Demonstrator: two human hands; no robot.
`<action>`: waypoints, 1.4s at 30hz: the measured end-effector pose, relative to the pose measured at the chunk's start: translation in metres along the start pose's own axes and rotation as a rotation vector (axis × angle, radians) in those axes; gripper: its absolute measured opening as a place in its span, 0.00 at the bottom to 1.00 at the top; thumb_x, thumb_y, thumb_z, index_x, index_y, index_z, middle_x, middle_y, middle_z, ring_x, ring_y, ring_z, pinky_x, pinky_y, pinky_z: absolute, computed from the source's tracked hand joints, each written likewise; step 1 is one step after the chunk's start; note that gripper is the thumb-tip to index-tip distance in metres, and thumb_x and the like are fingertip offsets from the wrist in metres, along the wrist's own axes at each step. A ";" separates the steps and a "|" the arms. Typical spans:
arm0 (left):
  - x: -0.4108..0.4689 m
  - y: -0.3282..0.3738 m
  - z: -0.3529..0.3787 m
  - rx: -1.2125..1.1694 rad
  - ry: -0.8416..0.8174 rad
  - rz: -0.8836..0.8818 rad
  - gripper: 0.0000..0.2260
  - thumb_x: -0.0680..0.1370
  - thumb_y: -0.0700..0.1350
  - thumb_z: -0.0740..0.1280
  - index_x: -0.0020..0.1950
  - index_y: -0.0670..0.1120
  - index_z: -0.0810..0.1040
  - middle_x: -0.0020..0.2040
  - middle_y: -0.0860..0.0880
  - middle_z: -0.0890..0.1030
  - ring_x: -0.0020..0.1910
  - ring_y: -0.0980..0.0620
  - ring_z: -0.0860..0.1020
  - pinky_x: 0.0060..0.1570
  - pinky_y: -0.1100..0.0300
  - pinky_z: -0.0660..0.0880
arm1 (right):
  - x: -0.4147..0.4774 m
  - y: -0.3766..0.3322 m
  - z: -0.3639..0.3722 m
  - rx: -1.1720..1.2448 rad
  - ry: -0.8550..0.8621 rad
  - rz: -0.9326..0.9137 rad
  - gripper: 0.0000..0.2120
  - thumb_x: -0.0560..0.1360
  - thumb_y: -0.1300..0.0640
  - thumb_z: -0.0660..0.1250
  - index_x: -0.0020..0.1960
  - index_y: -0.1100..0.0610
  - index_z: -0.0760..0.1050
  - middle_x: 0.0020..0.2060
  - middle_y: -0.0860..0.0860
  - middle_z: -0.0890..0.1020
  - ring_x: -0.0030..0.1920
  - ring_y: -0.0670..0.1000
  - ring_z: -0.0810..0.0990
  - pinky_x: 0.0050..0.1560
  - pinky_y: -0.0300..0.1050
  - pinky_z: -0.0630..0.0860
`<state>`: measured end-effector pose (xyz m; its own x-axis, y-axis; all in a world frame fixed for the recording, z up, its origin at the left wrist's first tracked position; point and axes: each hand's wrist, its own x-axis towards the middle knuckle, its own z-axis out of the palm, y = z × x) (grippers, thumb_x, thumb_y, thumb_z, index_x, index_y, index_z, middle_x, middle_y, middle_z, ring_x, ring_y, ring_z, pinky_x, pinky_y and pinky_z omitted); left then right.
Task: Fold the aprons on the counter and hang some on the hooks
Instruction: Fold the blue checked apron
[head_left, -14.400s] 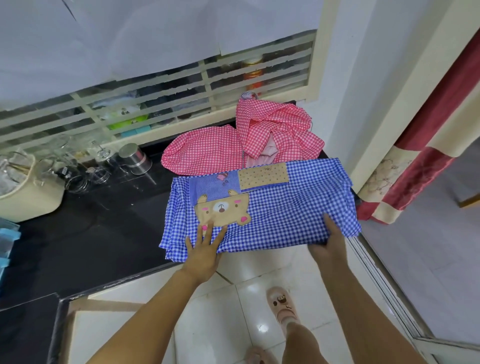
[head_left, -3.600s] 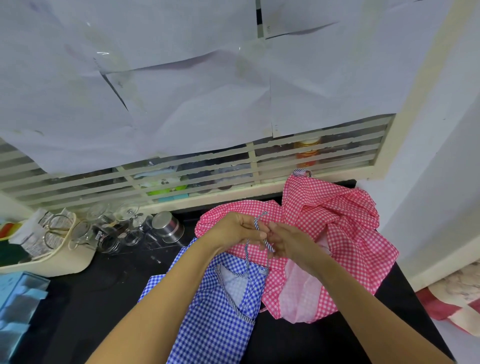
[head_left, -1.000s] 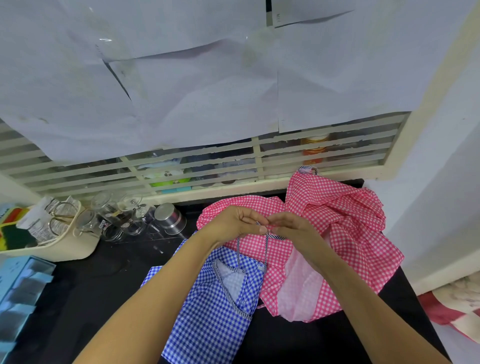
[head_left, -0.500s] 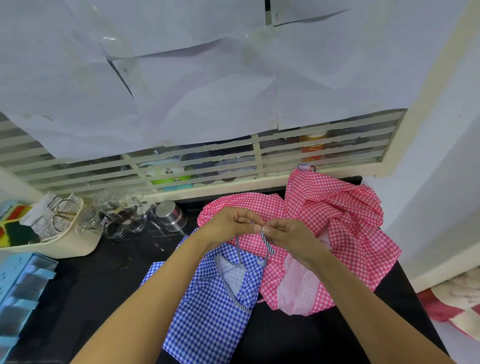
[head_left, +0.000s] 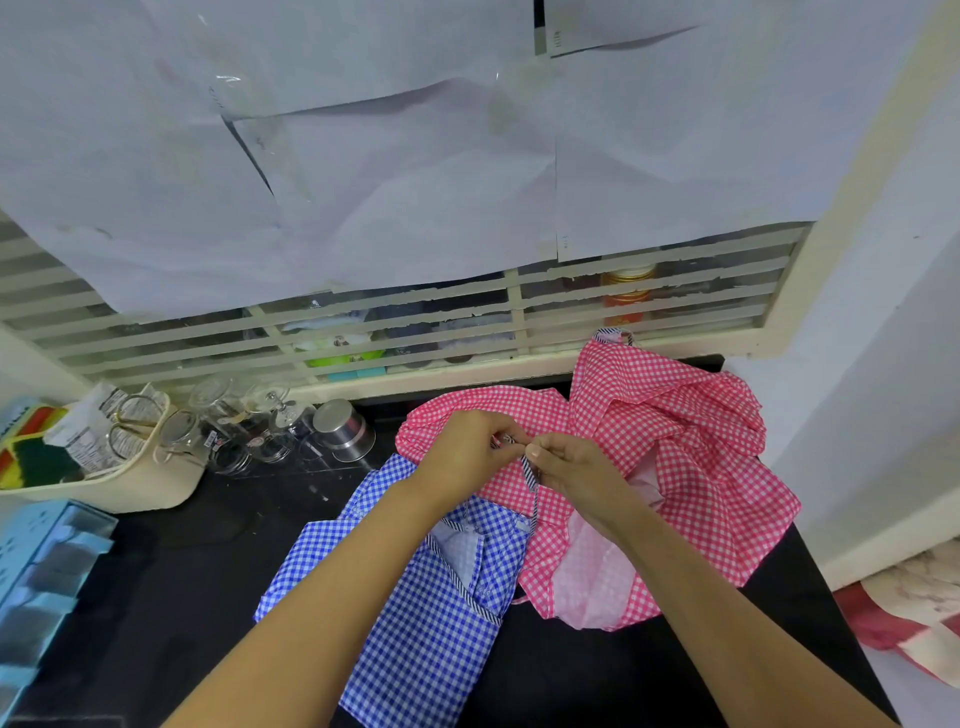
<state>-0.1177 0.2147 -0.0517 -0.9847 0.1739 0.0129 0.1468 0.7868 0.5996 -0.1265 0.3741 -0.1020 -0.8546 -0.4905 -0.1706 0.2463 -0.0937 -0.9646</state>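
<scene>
Little has changed in the last second: the left hand (head_left: 467, 449) and the right hand (head_left: 576, 467) still pinch the striped strap (head_left: 531, 475) of the blue apron (head_left: 431, 613). The apron lies folded on the counter (head_left: 156, 571), against the crumpled pink apron (head_left: 675, 447). I think they are preparing its loop for a hook.

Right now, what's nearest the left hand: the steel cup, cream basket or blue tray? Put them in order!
From the left hand:
1. Steel cup, just to its left.
2. Cream basket, farther left.
3. Blue tray, at the left edge.
</scene>
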 end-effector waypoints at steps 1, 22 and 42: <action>0.000 0.000 0.001 0.029 -0.014 0.006 0.03 0.76 0.42 0.70 0.48 0.45 0.83 0.41 0.57 0.79 0.34 0.66 0.73 0.36 0.76 0.66 | 0.000 0.001 0.001 0.011 0.005 -0.001 0.08 0.79 0.61 0.62 0.44 0.63 0.78 0.37 0.55 0.78 0.41 0.53 0.75 0.55 0.52 0.75; -0.003 -0.003 -0.003 -0.156 0.083 -0.020 0.06 0.72 0.42 0.74 0.39 0.49 0.79 0.35 0.58 0.78 0.33 0.68 0.74 0.35 0.74 0.68 | -0.001 -0.007 -0.010 -0.033 0.081 -0.122 0.06 0.73 0.67 0.69 0.47 0.60 0.82 0.39 0.52 0.85 0.39 0.48 0.84 0.42 0.37 0.78; -0.001 -0.007 0.010 -0.353 0.063 -0.067 0.04 0.71 0.39 0.75 0.39 0.47 0.83 0.33 0.58 0.81 0.30 0.66 0.74 0.35 0.72 0.69 | 0.006 -0.005 -0.024 -0.264 -0.063 -0.167 0.05 0.74 0.68 0.67 0.45 0.60 0.80 0.36 0.54 0.82 0.38 0.50 0.82 0.49 0.43 0.79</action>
<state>-0.1164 0.2146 -0.0638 -0.9965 0.0834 0.0065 0.0507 0.5404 0.8399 -0.1435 0.3920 -0.1032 -0.8412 -0.5408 -0.0008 -0.0288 0.0463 -0.9985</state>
